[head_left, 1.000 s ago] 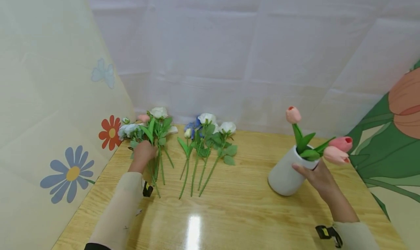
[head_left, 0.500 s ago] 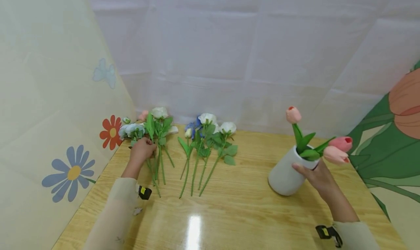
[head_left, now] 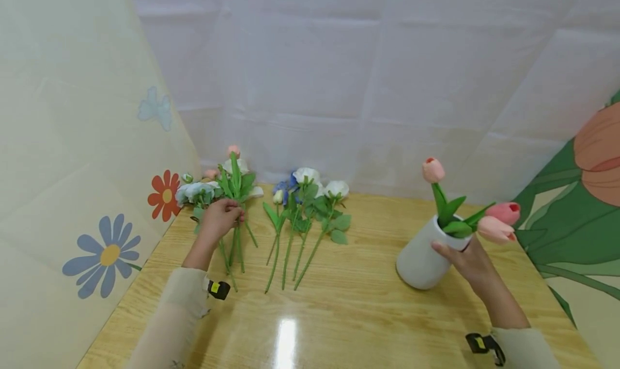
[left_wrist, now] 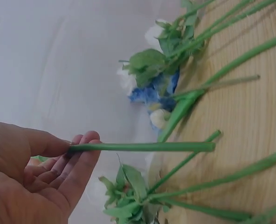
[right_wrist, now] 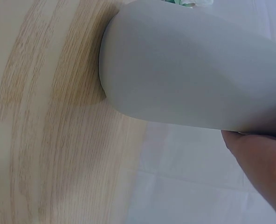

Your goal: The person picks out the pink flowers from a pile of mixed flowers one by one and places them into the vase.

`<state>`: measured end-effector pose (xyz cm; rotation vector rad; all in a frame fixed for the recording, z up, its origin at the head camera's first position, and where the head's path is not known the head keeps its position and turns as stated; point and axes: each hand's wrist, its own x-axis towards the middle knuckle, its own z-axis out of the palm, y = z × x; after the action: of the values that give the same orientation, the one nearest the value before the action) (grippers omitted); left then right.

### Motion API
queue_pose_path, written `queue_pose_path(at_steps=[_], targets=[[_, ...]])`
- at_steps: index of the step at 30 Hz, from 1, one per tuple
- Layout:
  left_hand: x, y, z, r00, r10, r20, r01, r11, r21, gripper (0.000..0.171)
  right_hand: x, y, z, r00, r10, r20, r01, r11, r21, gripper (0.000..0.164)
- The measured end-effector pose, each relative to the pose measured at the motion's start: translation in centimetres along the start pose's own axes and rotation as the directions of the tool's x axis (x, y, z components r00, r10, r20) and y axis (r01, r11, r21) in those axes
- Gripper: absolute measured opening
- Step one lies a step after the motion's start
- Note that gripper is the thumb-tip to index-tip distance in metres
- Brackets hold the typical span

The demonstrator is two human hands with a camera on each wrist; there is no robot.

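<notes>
My left hand [head_left: 220, 218] pinches the green stem [left_wrist: 152, 147] of a pink tulip [head_left: 234, 151] between thumb and fingers, over the left group of flowers. The tulip's head stands above a white rose [head_left: 237, 166], and its stem's lower end points free in the left wrist view. My right hand [head_left: 467, 258] grips a white vase [head_left: 420, 256] near its rim, thumb on the near side. The vase leans to the right, its base at the table. Several pink tulips [head_left: 504, 213] with green leaves stick out of its mouth.
Pale blue flowers [head_left: 195, 192] lie beside the left hand. A middle group holds white roses [head_left: 336, 188], a blue flower [head_left: 281, 187] and a white bud [head_left: 277, 197], stems toward me on the wooden table [head_left: 358, 310]. A pale cloth [head_left: 310, 78] hangs behind.
My left hand has gone from reaching in among the left flowers to raising a pink tulip from them, moving slightly right. The right hand and the vase have stayed in place.
</notes>
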<state>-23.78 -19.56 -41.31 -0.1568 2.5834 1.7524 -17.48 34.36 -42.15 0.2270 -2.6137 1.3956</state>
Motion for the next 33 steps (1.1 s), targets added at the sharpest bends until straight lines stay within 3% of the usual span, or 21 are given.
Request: queue_pose_path(at_steps=[10, 19, 25, 33], targets=[[-1.0, 1.9, 2.2, 0.996, 0.090, 0.002, -0.089, 0.987, -0.132, 0.038, -0.1, -0.2, 0.0, 1.000, 0.000, -0.006, 0.000, 1.000, 0.003, 0.045], [-1.7, 3.6, 4.6, 0.989, 0.148, 0.019, -0.145, 0.983, -0.109, 0.033, -0.2, -0.2, 0.2, 1.000, -0.023, -0.011, 0.024, 0.999, 0.030, 0.045], [-2.2, 4.8, 6.1, 0.974, 0.222, 0.033, -0.217, 0.969, -0.115, 0.031, -0.2, -0.1, 0.2, 1.000, -0.007, -0.007, 0.008, 1.000, 0.024, 0.045], [-2.7, 6.3, 8.3, 0.956, 0.286, 0.062, -0.270, 0.943, -0.194, 0.027, -0.2, -0.2, 0.1, 1.000, -0.023, -0.011, 0.023, 1.000, 0.009, 0.041]])
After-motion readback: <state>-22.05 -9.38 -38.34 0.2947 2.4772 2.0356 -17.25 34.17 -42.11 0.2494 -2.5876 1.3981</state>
